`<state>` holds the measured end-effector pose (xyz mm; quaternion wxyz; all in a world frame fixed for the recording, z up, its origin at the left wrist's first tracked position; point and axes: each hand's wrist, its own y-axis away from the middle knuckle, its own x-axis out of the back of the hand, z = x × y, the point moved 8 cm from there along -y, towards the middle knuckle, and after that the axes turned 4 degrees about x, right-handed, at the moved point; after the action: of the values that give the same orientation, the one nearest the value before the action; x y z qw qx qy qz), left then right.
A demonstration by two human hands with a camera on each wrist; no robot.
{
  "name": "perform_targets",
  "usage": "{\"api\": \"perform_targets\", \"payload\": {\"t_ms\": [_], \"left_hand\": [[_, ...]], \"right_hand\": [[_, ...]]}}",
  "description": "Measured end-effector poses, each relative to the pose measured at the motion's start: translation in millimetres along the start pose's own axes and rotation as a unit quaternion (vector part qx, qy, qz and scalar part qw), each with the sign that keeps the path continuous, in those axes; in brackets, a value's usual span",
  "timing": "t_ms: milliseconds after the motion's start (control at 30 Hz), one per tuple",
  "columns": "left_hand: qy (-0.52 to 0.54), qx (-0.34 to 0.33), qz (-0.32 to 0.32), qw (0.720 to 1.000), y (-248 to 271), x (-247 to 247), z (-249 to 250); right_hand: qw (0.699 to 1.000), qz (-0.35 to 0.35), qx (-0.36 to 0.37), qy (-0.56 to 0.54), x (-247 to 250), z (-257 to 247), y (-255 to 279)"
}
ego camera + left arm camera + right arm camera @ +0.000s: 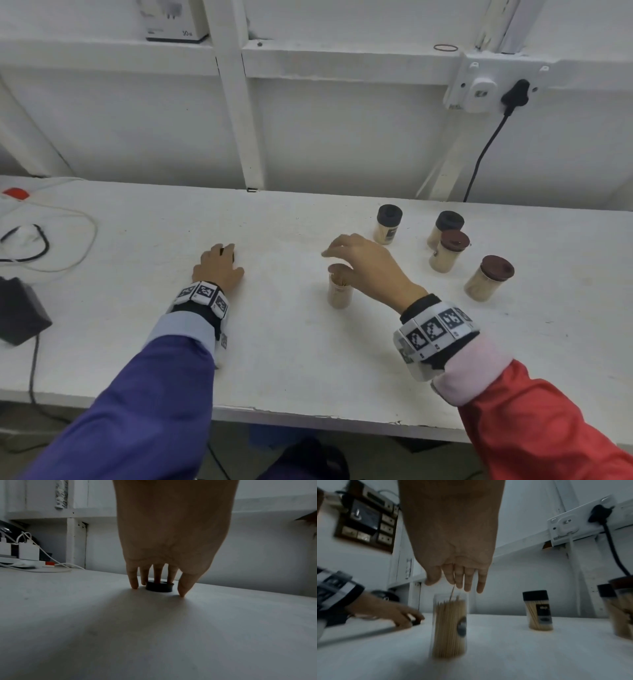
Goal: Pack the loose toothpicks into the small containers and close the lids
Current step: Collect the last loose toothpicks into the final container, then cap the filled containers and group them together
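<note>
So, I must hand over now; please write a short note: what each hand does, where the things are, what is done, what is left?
Left hand: fingers rest on the loose black round lid, flat on the white table.
Right hand: pinches one wooden toothpick above the open clear container of toothpicks.
Done: four lidded clear containers, two black-capped, two brown-capped, stand at right.
Left: drop the toothpick in, put the lid on.
</note>
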<state>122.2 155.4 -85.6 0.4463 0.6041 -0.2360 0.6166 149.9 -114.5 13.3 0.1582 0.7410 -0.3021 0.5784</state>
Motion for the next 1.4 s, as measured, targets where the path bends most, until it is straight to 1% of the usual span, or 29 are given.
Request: {"api": "perform_targets", "payload": {"t_ms": [33,67,133,167,200,267,333,367,400,467,500,567,667,767,833,967,1100,1267,1333,1400], "left_hand": [[-0.002,-0.003,0.008,1.0,0.0,-0.8,-0.5],[-0.002,-0.006,0.024,1.0,0.6,0.2,-0.6],[0.012,-0.006,0.055,0.998,2.4,4.3,-1.0],[0.022,-0.005,0.06,0.998,2.7,6.0,-0.7],[0.036,-0.006,0.059,0.998,2.8,7.0,0.5],[0.077,-0.017,0.051,0.996,4.5,9.7,8.7],[0.141,-0.043,0.057,0.988,11.2,17.5,26.1],[0.175,-0.063,0.061,0.981,16.7,23.1,38.2],[0.206,-0.089,0.059,0.973,23.4,28.8,52.5],[0.249,-0.154,0.027,0.956,39.5,36.7,86.6],[0.259,-0.189,0.001,0.947,48.6,38.4,104.2],[0.26,-0.252,-0.037,0.932,66.7,40.2,135.3],[0.243,-0.303,-0.058,0.92,83.1,39.7,164.8],[0.195,-0.321,-0.077,0.924,87.1,30.7,177.2],[0.189,-0.321,-0.08,0.925,86.3,27.6,177.0],[0.208,-0.324,-0.072,0.92,85.4,31.7,173.7],[0.239,-0.317,-0.062,0.916,85.8,41.5,173.3],[0.233,-0.333,-0.102,0.908,84.3,46.2,181.2],[0.241,-0.342,-0.118,0.901,84.7,45.6,182.2],[0.234,-0.352,-0.131,0.897,86.0,42.4,181.9]], "right_hand": [[1.0,-0.002,0.002,-0.009,-6.6,2.1,4.7],[1.0,-0.027,0.008,-0.006,-19.1,3.1,9.7],[0.994,-0.103,0.02,0.02,-50.3,4.7,21.0],[0.992,-0.121,0.021,0.02,-58.6,5.4,26.4],[0.993,-0.113,0.021,0.005,-60.6,6.0,29.5],[0.997,-0.051,0.023,-0.06,-49.9,5.6,32.4],[0.987,0.014,-0.022,-0.161,-42.8,16.0,34.7],[0.973,0.029,-0.061,-0.22,-44.3,25.1,36.3],[0.957,0.03,-0.105,-0.268,-48.8,34.4,37.8],[0.937,0.014,-0.171,-0.304,-61.2,49.9,40.0],[0.932,0.007,-0.187,-0.31,-64.7,54.9,39.9],[0.928,0.01,-0.198,-0.314,-65.7,60.6,38.2],[0.926,0.019,-0.183,-0.33,-64.5,60.7,36.3],[0.925,0.029,-0.172,-0.337,-64.6,58.6,35.2],[0.93,0.034,-0.171,-0.324,-64.9,58.3,34.4],[0.938,0.049,-0.16,-0.302,-60.9,53.2,33.3],[0.94,0.094,-0.136,-0.299,-48.8,45.0,31.7],[0.935,0.143,-0.089,-0.313,-33.6,38.5,33.4],[0.929,0.162,-0.082,-0.323,-30.3,38.4,35.5],[0.929,0.155,-0.074,-0.328,-31.7,38.8,35.7]]}}
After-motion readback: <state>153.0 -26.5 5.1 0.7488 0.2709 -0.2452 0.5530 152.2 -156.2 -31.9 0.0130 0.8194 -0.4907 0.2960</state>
